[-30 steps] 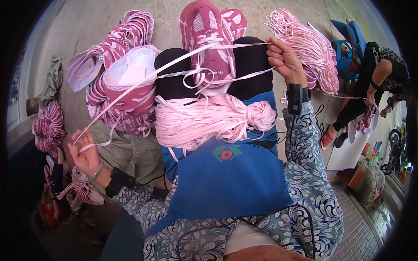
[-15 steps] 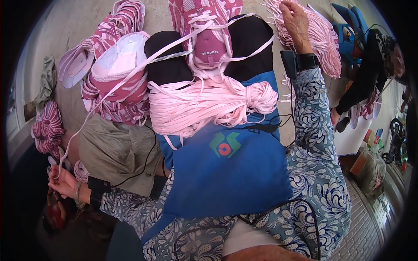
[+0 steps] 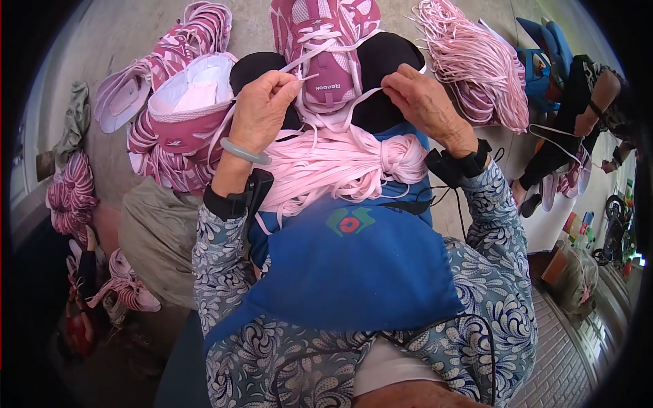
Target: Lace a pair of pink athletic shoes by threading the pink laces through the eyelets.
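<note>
Between my knees a pink and white shoe upper [image 3: 331,75] lies with its dark pink tongue toward me, pale pink lace strung across it. My left hand [image 3: 262,112], a bracelet at its wrist, pinches a pale shoelace [image 3: 309,78], whose tip points at the tongue. On the other side, my right hand [image 3: 425,105] grips a stretch of the lace between thumb and fingers, right of the tongue. Below both hands, a thick bundle of pink shoelaces [image 3: 326,170] rests across my lap on the blue apron [image 3: 360,272].
More pink uppers [image 3: 190,109] are stacked at the left, over a grey-green cloth [image 3: 156,238]. Another heap of loose laces [image 3: 476,68] lies at the far right. Beyond it, a co-worker's hand [image 3: 586,124] holds a lace. A blue seat [image 3: 544,44] stands at the upper right.
My left hand has come in from the far lower left to the shoe tongue. My right hand has dropped from the upper right to the tongue's right side. The long stretched lace is drawn in.
</note>
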The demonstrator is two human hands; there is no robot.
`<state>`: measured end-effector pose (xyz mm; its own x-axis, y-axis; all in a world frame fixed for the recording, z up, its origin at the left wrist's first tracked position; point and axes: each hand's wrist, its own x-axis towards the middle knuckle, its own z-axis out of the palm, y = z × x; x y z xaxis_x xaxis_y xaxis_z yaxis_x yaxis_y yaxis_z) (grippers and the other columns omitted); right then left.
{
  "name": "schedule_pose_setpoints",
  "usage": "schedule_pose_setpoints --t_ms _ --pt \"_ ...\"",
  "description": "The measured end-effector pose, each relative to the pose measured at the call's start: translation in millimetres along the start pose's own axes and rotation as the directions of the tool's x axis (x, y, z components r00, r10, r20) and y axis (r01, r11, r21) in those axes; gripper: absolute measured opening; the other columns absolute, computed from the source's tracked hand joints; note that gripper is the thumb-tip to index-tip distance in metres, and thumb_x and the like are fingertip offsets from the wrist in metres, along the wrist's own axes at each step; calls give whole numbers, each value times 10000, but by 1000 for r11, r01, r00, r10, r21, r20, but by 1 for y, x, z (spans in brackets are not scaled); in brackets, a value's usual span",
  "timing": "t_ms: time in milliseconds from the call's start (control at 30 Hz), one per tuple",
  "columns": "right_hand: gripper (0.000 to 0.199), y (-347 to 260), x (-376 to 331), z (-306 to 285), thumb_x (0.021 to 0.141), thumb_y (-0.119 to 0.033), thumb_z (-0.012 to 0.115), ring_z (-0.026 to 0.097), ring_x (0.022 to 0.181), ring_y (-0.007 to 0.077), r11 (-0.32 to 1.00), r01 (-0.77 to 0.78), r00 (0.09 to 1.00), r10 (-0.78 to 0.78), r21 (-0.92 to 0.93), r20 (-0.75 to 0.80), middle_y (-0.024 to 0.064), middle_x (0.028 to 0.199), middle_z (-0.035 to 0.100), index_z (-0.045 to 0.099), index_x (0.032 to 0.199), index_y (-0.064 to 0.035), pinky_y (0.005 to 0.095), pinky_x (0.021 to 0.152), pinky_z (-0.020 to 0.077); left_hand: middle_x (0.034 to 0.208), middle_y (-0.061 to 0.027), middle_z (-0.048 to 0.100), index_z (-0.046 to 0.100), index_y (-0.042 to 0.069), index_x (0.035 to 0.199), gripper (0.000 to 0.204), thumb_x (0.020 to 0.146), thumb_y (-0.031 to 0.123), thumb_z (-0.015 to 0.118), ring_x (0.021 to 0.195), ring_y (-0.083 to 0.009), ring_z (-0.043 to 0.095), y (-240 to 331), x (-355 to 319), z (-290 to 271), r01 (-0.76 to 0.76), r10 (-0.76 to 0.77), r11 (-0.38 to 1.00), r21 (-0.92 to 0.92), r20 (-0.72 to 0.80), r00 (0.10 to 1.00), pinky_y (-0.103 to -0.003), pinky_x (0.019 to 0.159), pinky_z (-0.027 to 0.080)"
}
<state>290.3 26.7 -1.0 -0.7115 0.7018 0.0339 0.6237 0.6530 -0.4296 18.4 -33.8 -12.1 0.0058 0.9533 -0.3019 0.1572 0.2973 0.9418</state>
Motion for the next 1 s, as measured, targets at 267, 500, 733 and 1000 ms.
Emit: schedule_pose_setpoints --t_ms 267,500,733,1000 --pt "94 3 -21 -20 832 -53 581 591 759 309 963 -227 972 232 -144 21 133 898 572 584 924 -31 369 658 478 782 -87 669 661 21 971 238 882 232 598 696 -146 610 -7 28 -14 -147 266 790 596 -116 957 -262 632 467" --pt "133 -25 2 -3 813 -76 580 589 772 299 999 32 999 -31 -39 26 95 973 493 553 936 -34 387 638 496 801 -89 671 660 64 968 239 879 272 584 685 -176 642 -4 39 -16 -181 349 706 685 -114 930 -289 624 490" --pt "75 0 -2 -14 845 -115 568 577 716 333 999 -9 1000 10 -36 25 115 810 524 581 868 -44 397 594 471 713 -28 599 607 68 1006 236 900 266 534 542 -109 601 5 40 -16 -93 132 853 514 -39 991 -221 481 491" --pt "201 -23 -10 -26 808 -107 635 600 753 308 992 -124 992 124 10 2 118 945 537 586 991 -42 363 641 495 693 -59 614 569 30 833 187 913 180 491 538 -197 590 33 53 -18 146 -169 924 353 35 985 -291 477 490"
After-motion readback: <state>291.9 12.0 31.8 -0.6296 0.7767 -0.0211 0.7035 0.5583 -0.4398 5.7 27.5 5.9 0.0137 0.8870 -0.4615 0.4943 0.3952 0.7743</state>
